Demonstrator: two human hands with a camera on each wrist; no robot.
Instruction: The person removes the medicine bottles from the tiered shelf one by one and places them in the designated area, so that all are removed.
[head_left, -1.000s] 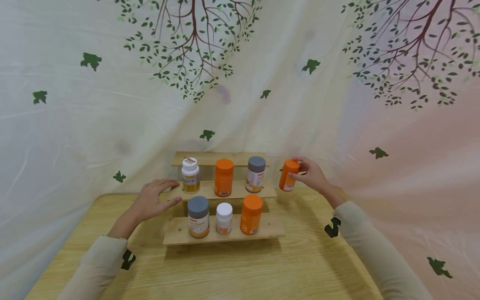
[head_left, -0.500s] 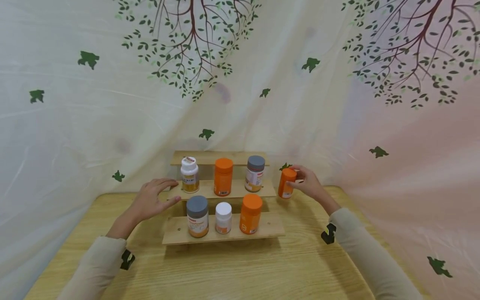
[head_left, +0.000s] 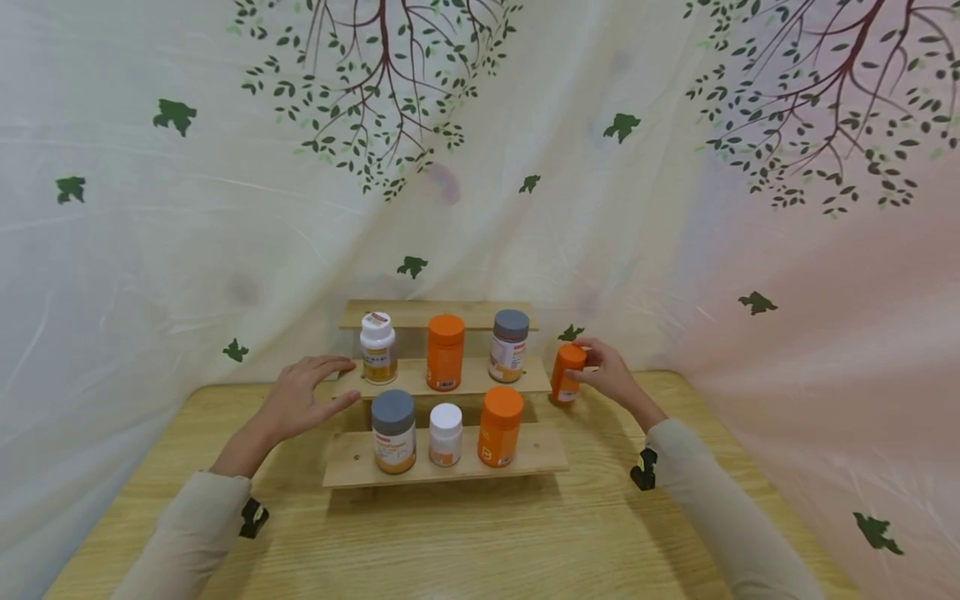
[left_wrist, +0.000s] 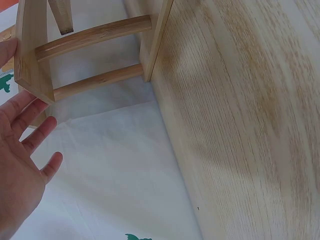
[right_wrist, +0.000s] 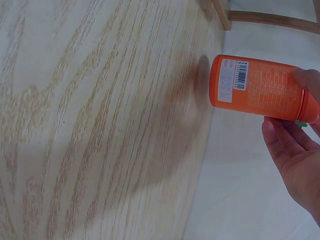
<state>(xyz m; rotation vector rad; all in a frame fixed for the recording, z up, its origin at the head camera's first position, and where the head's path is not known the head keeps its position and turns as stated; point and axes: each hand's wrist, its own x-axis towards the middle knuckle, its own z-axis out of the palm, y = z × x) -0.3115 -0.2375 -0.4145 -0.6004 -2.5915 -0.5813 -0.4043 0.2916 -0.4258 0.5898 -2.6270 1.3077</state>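
My right hand pinches an orange pill bottle near its cap, just right of the stepped wooden shelf. The right wrist view shows the bottle with a barcode label, its base close over the table and a shadow beside it. My left hand is at the shelf's left end, fingers extended, fingertips right at the edge of the middle step. On that step stand a white bottle, an orange bottle and a grey-capped jar.
On the lowest step stand a grey-capped jar, a small white-capped bottle and an orange bottle. The top step is at the back. Behind the wooden table hangs a leaf-printed curtain.
My right hand has moved down and slightly left with the orange pill bottle, bringing it lower beside the shelf. The left hand stays at the shelf's left end.
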